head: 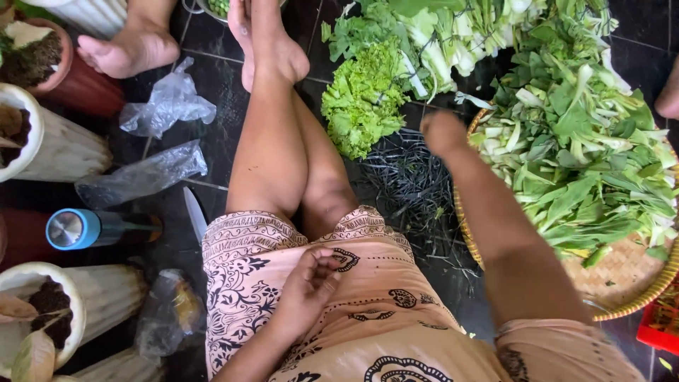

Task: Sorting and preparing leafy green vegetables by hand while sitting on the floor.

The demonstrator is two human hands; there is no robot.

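Note:
I sit on a dark tiled floor with my legs stretched forward. My left hand point(310, 284) rests on my patterned peach skirt point(396, 311), fingers curled in, with nothing visible in it. My right hand point(442, 131) reaches out to the near rim of a round woven tray point(631, 296) heaped with cut green leaves point(580, 155). Its fingers are bent away from the camera and hidden. A curly lettuce bunch point(364, 99) and white-stemmed greens point(453, 35) lie beyond it. Just below my right hand is a heap of thin dark stems point(410, 180).
A white-bladed knife point(194, 216) lies by my left thigh. A blue-capped bottle point(78, 228), clear plastic bags point(168, 102) and white ribbed plant pots point(49, 145) crowd the left. Someone's limb point(668, 92) shows at the right edge. A red box point(658, 329) sits bottom right.

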